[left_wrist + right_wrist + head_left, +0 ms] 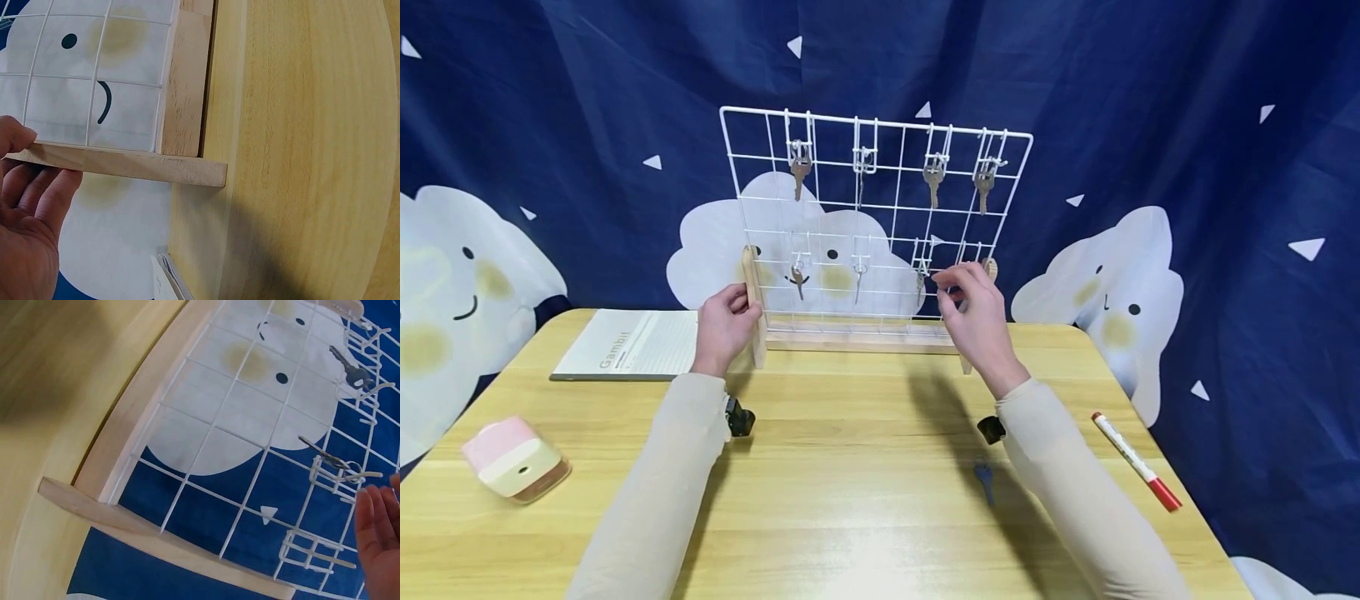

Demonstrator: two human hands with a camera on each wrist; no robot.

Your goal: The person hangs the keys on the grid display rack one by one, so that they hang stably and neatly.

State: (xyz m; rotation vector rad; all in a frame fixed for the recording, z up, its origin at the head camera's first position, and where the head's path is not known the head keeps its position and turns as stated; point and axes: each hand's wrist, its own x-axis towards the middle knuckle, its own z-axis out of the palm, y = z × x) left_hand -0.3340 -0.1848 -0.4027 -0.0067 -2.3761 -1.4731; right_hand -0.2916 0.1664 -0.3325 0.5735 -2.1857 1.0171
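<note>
A white wire grid rack with a wooden base stands at the back of the table. My left hand grips its left wooden side post, thumb on one face and fingers on the other. Beside the lower right hooks is my right hand, fingers loosely bent and nothing visible between them. In the right wrist view its fingertips are right by the end of a hook that bears a key. A neighbouring hook there bears no key. Several more keys hang in two rows.
One blue-looking key lies on the table, near my right forearm. A red-capped marker is at the right edge. On the left are a notebook and a pink-and-cream box-like object. A dark blue curtain hangs behind.
</note>
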